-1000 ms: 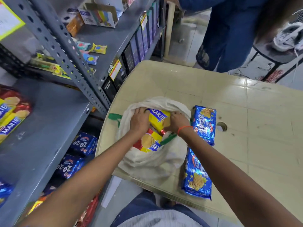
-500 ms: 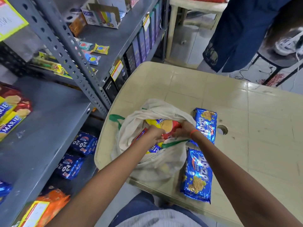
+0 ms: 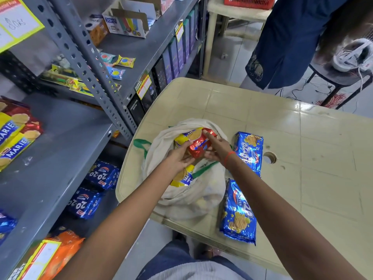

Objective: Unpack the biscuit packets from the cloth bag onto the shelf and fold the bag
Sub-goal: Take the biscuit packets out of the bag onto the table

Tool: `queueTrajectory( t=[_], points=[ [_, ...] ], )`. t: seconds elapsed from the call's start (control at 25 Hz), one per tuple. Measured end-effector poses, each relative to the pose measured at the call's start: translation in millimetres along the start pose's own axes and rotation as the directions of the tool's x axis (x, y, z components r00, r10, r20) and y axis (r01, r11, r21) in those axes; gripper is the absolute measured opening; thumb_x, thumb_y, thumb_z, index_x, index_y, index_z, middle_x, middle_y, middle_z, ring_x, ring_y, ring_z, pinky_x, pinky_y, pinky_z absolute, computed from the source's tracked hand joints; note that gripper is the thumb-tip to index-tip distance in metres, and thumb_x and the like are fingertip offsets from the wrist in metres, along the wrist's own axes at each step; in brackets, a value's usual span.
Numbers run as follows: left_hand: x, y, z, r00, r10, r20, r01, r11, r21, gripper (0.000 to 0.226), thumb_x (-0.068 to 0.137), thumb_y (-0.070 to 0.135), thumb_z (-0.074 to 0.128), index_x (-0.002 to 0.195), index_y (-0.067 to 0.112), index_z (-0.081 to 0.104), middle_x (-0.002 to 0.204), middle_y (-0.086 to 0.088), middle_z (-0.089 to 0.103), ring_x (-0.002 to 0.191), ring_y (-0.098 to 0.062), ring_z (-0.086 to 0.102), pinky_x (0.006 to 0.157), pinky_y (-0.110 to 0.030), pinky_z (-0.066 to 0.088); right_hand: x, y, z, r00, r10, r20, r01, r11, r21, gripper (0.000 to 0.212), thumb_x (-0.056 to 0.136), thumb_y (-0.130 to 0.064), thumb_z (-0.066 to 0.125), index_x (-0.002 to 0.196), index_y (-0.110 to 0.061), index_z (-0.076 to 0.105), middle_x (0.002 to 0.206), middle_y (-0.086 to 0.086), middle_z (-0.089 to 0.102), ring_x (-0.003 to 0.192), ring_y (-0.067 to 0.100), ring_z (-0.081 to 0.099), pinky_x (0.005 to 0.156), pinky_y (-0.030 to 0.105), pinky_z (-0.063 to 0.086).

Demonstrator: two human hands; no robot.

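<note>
A cream cloth bag (image 3: 187,197) with green handles lies open on the beige table (image 3: 302,158). Both hands hold one yellow-and-red Marie biscuit packet (image 3: 196,141) just above the bag's mouth: my left hand (image 3: 179,158) grips its near side, my right hand (image 3: 218,148) its far right side. Another Marie packet (image 3: 182,177) shows inside the bag under my left wrist. Two blue 20-20 packets (image 3: 250,152) (image 3: 239,213) lie on the table right of the bag. The grey shelf (image 3: 60,158) at left carries Marie packets (image 3: 14,136).
Blue 20-20 packets (image 3: 94,186) sit on the lower shelf level, an orange pack (image 3: 58,253) below them. A slotted grey upright (image 3: 90,71) stands between shelf and table. A person in blue (image 3: 292,41) stands beyond the table. The table has a round hole (image 3: 269,158).
Both hands have lifted a Marie packet up out of the bag's mouth; earlier they were reaching down among the packets inside.
</note>
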State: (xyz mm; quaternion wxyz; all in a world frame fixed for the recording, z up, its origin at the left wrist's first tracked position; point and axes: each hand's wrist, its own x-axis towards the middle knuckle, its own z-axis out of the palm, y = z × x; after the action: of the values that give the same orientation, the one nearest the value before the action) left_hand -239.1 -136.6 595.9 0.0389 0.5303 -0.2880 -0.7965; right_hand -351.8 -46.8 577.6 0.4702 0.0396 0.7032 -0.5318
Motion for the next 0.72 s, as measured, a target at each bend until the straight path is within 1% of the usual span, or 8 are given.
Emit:
queueTrajectory(
  t=[0.08, 0.16, 0.28, 0.36, 0.44, 0.52, 0.6, 0.72],
  points=[
    [-11.6, -3.1, 0.1, 0.999, -0.039, 0.012, 0.038, 0.998, 0.051, 0.019, 0.086, 0.022, 0.067, 0.088, 0.009, 0.053, 0.087, -0.014, 0.056, 0.080, -0.022, 0.058, 0.086, -0.036, 0.051, -4.6, -1.4, -4.4, 0.999, 0.038, 0.013, -0.038, 0.999, 0.006, 0.057, 0.071, -0.061, 0.068, 0.090, -0.009, 0.060, 0.072, 0.009, 0.058, 0.062, 0.022, 0.064, 0.064, 0.034, 0.060],
    [-26.7, -11.7, -4.2, 0.996, -0.080, 0.034, 0.076, 0.990, 0.118, 0.018, 0.086, 0.021, 0.065, 0.082, 0.013, 0.050, 0.084, -0.013, 0.056, 0.080, -0.021, 0.059, 0.085, -0.034, 0.054, -11.6, -3.0, -15.6, 0.985, 0.118, 0.125, -0.118, 0.993, -0.008, 0.056, 0.070, -0.064, 0.066, 0.096, -0.014, 0.063, 0.079, 0.008, 0.061, 0.069, 0.020, 0.067, 0.071, 0.039, 0.061],
    [-47.6, -29.8, -12.9, 0.985, -0.101, 0.137, 0.054, 0.948, 0.313, 0.021, 0.085, 0.020, 0.067, 0.101, 0.015, 0.054, 0.090, -0.009, 0.061, 0.080, -0.016, 0.060, 0.071, -0.028, 0.054, -25.8, 0.1, -41.0, 0.923, 0.237, 0.303, -0.194, 0.967, -0.166, 0.036, 0.081, -0.050, 0.061, 0.093, -0.016, 0.061, 0.067, 0.003, 0.072, 0.057, 0.013, 0.068, 0.065, 0.030, 0.057],
    [-56.6, -40.1, -11.9, 0.969, -0.091, 0.230, -0.005, 0.923, 0.385, 0.032, 0.084, 0.014, 0.067, 0.112, 0.019, 0.052, 0.096, -0.007, 0.065, 0.083, -0.016, 0.063, 0.075, -0.028, 0.054, -36.5, 3.8, -61.0, 0.890, 0.264, 0.371, -0.188, 0.955, -0.229, 0.031, 0.085, -0.036, 0.062, 0.105, -0.013, 0.058, 0.081, 0.006, 0.074, 0.065, 0.016, 0.070, 0.065, 0.031, 0.057],
    [-60.2, -49.5, -3.4, 0.953, -0.054, 0.299, -0.077, 0.910, 0.408, 0.041, 0.083, 0.005, 0.067, 0.118, 0.020, 0.049, 0.111, -0.009, 0.065, 0.089, -0.019, 0.065, 0.080, -0.032, 0.054, -45.9, 7.8, -82.9, 0.885, 0.233, 0.402, -0.181, 0.970, -0.163, 0.029, 0.087, -0.027, 0.061, 0.111, -0.012, 0.057, 0.094, 0.009, 0.072, 0.072, 0.021, 0.072, 0.061, 0.033, 0.061],
    [-56.2, -58.8, 15.6, 0.935, 0.007, 0.353, -0.163, 0.896, 0.413, 0.051, 0.082, -0.005, 0.064, 0.125, 0.017, 0.047, 0.124, -0.013, 0.061, 0.098, -0.026, 0.063, 0.084, -0.037, 0.053, -53.4, 14.1, -104.9, 0.930, 0.129, 0.344, -0.129, 0.991, -0.022, 0.022, 0.088, -0.019, 0.061, 0.109, -0.014, 0.059, 0.100, 0.010, 0.072, 0.073, 0.021, 0.073, 0.058, 0.032, 0.061],
    [-45.9, -70.7, 43.3, 0.911, 0.073, 0.406, -0.269, 0.850, 0.453, 0.068, 0.079, -0.016, 0.055, 0.137, 0.016, 0.042, 0.127, -0.015, 0.059, 0.105, -0.027, 0.060, 0.086, -0.040, 0.052, -56.3, 27.8, -124.8, 0.985, -0.033, 0.172, 0.011, 0.992, 0.125, 0.018, 0.087, -0.014, 0.062, 0.106, -0.015, 0.062, 0.102, 0.010, 0.071, 0.072, 0.016, 0.073, 0.058, 0.029, 0.061],
    [-43.3, -92.7, 94.0, 0.866, 0.075, 0.495, -0.370, 0.762, 0.531, 0.082, 0.079, -0.017, 0.051, 0.146, 0.024, 0.029, 0.129, -0.014, 0.059, 0.110, -0.028, 0.060, 0.093, -0.042, 0.049, -57.8, 55.0, -155.9, 0.959, -0.238, -0.153, 0.265, 0.946, 0.187, 0.014, 0.087, -0.019, 0.064, 0.101, -0.018, 0.065, 0.105, 0.013, 0.068, 0.068, 0.015, 0.071, 0.055, 0.027, 0.060]
  ],
)
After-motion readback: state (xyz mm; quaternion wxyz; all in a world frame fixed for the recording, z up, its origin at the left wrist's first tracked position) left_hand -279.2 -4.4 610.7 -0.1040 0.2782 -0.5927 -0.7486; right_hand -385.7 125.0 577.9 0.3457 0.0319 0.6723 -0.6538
